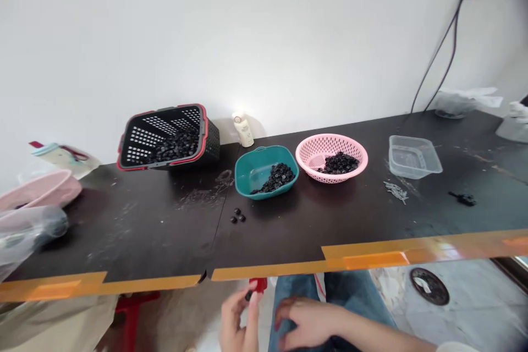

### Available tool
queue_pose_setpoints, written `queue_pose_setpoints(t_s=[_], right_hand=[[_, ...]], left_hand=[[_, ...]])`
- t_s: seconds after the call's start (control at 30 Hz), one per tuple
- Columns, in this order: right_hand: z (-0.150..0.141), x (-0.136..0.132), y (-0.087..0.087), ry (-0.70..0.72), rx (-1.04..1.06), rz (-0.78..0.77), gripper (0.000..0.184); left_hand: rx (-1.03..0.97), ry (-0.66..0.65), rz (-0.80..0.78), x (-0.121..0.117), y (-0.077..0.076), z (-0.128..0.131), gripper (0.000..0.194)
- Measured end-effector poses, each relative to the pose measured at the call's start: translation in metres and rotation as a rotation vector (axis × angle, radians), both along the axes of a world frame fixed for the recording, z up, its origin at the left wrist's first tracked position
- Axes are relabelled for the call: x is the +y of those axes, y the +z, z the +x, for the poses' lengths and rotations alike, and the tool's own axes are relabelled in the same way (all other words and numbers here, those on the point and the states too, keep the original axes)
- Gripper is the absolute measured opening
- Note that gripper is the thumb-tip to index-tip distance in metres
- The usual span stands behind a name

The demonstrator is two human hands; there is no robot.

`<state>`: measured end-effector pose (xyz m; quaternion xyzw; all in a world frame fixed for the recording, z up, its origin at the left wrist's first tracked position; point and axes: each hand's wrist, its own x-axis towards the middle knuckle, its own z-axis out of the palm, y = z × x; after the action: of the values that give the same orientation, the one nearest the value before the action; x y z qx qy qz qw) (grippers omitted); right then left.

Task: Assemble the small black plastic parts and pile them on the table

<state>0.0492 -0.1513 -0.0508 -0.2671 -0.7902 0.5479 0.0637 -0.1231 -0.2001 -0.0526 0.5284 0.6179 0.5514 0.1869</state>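
Note:
Below the table edge, my left hand [239, 319] pinches a small black round part [248, 295] between thumb and fingertips. My right hand [303, 320] hangs over my lap, slightly blurred, with bent fingers apart and nothing visible in them. On the table, the teal basin [246, 170] holds a heap of black parts [280, 175]. Beside it stands a pink perforated basket [307, 146] with more black pieces [340, 163]. A few loose black parts [237, 215] lie in front of the basin.
A black basket with a red rim [212, 140] leans at the back left, black parts inside. Near the wall stands a white bottle [244, 129]. To the right are a clear plastic tub [414, 157], thin grey pieces [396, 191] and a black object [464, 198]. Orange tape [268, 270] lines the table edge.

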Motion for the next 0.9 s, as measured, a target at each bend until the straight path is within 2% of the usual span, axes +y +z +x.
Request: queue_pose_setpoints(t_s=[0.07, 0.1, 0.13, 0.17, 0.23, 0.27, 0.33, 0.4, 0.43, 0.5, 0.57, 0.6, 0.67, 0.77, 0.9], right_hand=[[0.056, 0.003, 0.033, 0.132, 0.074, -0.129, 0.035], [0.086, 0.008, 0.052, 0.141, 0.104, -0.186, 0.034], [0.115, 0.015, 0.072, 0.084, 0.11, -0.209, 0.034], [0.142, 0.024, 0.091, -0.052, 0.1, -0.167, 0.034], [0.191, 0.044, 0.121, -0.473, 0.066, 0.021, 0.034], [0.211, 0.055, 0.13, -0.689, 0.046, 0.13, 0.034], [0.242, 0.081, 0.141, -0.999, -0.009, 0.332, 0.034], [0.257, 0.113, 0.143, -1.132, -0.073, 0.475, 0.034], [0.259, 0.131, 0.143, -1.148, -0.087, 0.529, 0.033], [0.251, 0.169, 0.14, -1.081, -0.167, 0.608, 0.029], [0.232, 0.208, 0.136, -0.92, -0.323, 0.692, 0.027], [0.222, 0.225, 0.132, -0.806, -0.423, 0.699, 0.026], [0.202, 0.256, 0.125, -0.673, -0.526, 0.66, 0.02], [0.187, 0.285, 0.113, -0.587, -0.618, 0.578, 0.01], [0.191, 0.296, 0.104, -0.512, -0.651, 0.515, 0.007]], left_hand=[[0.101, -0.064, 0.036, 0.034, 0.034, 0.006, 0.019], [0.157, -0.169, 0.026, 0.054, 0.05, 0.012, 0.017], [0.194, -0.303, -0.013, 0.075, 0.065, 0.02, 0.016], [0.208, -0.446, -0.035, 0.096, 0.077, 0.031, 0.015], [0.204, -0.68, -0.041, 0.137, 0.094, 0.057, 0.017], [0.203, -0.727, -0.019, 0.155, 0.097, 0.071, 0.019], [0.21, -0.767, 0.042, 0.183, 0.098, 0.095, 0.023], [0.226, -0.77, 0.104, 0.202, 0.091, 0.112, 0.024], [0.237, -0.77, 0.129, 0.208, 0.086, 0.117, 0.025], [0.266, -0.769, 0.159, 0.214, 0.074, 0.121, 0.023], [0.295, -0.773, 0.162, 0.215, 0.063, 0.119, 0.022], [0.306, -0.774, 0.156, 0.215, 0.059, 0.118, 0.022], [0.326, -0.768, 0.138, 0.213, 0.052, 0.115, 0.021], [0.372, -0.761, 0.125, 0.212, 0.049, 0.112, 0.021], [0.43, -0.806, 0.112, 0.212, 0.05, 0.114, 0.023]])
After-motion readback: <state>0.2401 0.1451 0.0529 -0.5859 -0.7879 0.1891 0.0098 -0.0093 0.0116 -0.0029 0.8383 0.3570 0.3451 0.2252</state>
